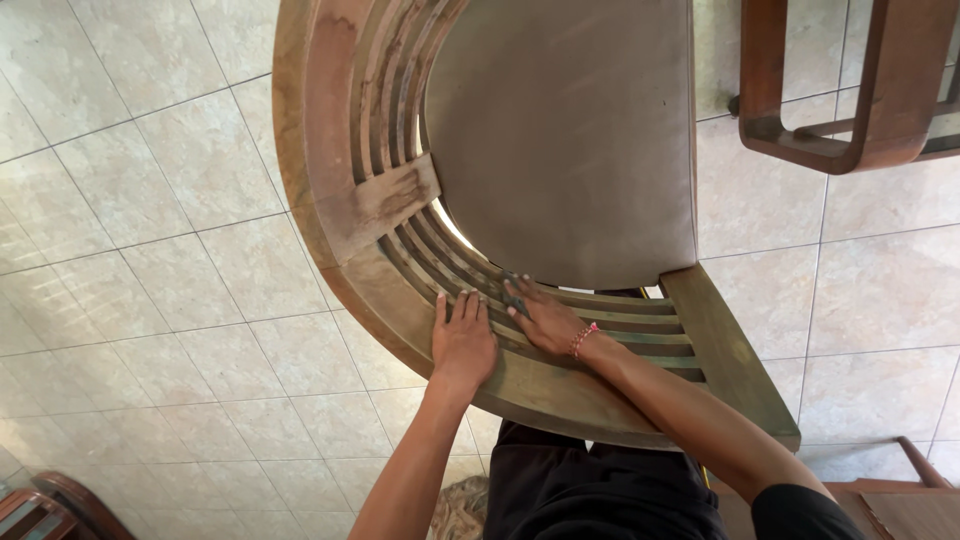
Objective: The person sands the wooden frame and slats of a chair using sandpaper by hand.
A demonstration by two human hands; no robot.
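A round-backed wooden chair (pixel 330 120) with curved slats and a grey-brown seat cushion (pixel 570 130) fills the middle of the view. My left hand (pixel 462 340) lies flat, fingers together, on the chair's wide curved top rail. My right hand (pixel 545 315), with a pink bracelet at the wrist, presses a small dark piece (pixel 516 296) against the curved slats just inside the rail. What the dark piece is I cannot make out. Both forearms reach in from below.
Beige floor tiles (pixel 160 260) surround the chair. A second wooden chair frame (pixel 850 110) stands at the top right. Wooden furniture parts show at the bottom left corner (pixel 40 505) and bottom right corner (pixel 900 500). My dark clothing (pixel 590 490) is below.
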